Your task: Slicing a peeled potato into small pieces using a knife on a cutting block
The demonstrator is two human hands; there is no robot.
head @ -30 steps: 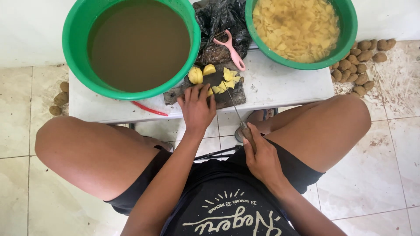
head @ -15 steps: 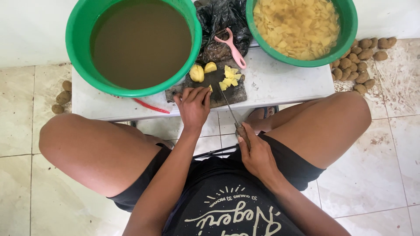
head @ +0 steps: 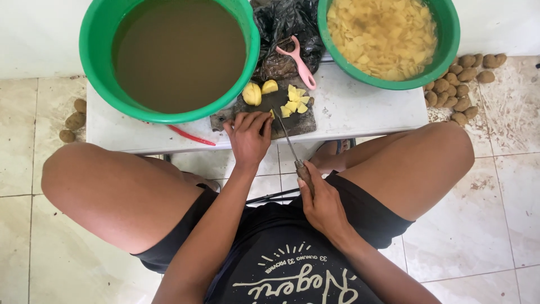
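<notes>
Step in hand, as judged: cutting peeled potato on the dark cutting board [head: 306,121]. Right hand [head: 322,205] is clenched around the handle of a knife [head: 291,147], near of the board, blade tip reaching onto it. Left hand [head: 248,135] rests on the board's near edge, fingers curled; whether it pins a piece cannot be told. Yellow potato pieces [head: 292,101] lie at the board's far side: two larger chunks, several small cubes. Next cut calls for a steady blade clear of the left fingertips.

Count: two green basins, one of murky water [head: 174,53] beyond-left of the board, one of cut potato [head: 388,34] beyond-right; one pink peeler [head: 297,59] just beyond.
</notes>
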